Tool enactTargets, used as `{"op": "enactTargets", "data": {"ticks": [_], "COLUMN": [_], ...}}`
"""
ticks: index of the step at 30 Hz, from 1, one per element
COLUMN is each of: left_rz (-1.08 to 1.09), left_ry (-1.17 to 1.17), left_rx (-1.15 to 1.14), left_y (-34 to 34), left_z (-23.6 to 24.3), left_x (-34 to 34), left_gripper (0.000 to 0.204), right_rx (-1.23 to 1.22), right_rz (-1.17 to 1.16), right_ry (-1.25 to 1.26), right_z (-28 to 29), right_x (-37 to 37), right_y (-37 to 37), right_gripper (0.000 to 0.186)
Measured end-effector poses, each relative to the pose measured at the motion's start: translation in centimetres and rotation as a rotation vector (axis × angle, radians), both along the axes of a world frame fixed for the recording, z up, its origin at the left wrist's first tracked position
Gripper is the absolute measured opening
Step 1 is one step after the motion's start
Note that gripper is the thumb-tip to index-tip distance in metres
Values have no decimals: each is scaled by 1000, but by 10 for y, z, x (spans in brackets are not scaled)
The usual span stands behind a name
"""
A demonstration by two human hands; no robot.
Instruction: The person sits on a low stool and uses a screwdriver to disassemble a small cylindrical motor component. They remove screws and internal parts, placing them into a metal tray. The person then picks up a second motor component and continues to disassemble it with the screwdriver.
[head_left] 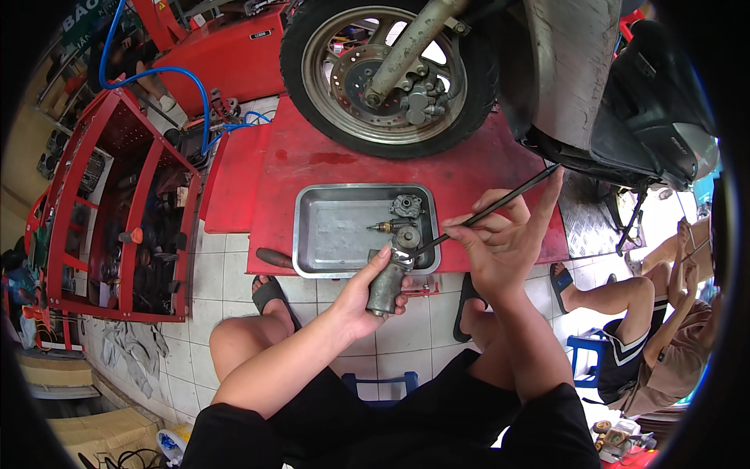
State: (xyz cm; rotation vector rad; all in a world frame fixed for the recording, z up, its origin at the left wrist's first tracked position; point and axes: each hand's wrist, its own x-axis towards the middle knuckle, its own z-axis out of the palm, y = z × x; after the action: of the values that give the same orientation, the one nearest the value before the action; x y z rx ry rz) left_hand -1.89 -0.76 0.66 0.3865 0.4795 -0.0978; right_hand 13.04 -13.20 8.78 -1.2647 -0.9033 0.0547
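Steadiness matters most here: the left hand's (361, 301) grip is clamped round a grey metal cylinder (383, 291), held at the near rim of the metal tray (336, 223). The right hand (501, 248) pinches a slim dark rod (512, 194), its lower tip at the cylinder's upper end; contact is hard to tell. Light, controlled pressure should serve best, with the cylinder over the tray to catch anything loose.
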Motion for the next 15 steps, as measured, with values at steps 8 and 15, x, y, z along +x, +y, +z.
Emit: {"op": "enactTargets", "data": {"ticks": [8,15], "left_rz": [-28,-25], "left_ry": [-21,0], "left_rx": [-19,-21], "left_y": [-4,-4], "left_z": [-1,0], "left_x": [-2,-3], "left_gripper": [49,49], "right_rx": [-21,-20], "right_rz": [2,38], "right_ry": [-45,-253], "right_z": [-7,-17], "right_x": [-5,-4], "right_y": [2,3], "right_gripper": [122,120]}}
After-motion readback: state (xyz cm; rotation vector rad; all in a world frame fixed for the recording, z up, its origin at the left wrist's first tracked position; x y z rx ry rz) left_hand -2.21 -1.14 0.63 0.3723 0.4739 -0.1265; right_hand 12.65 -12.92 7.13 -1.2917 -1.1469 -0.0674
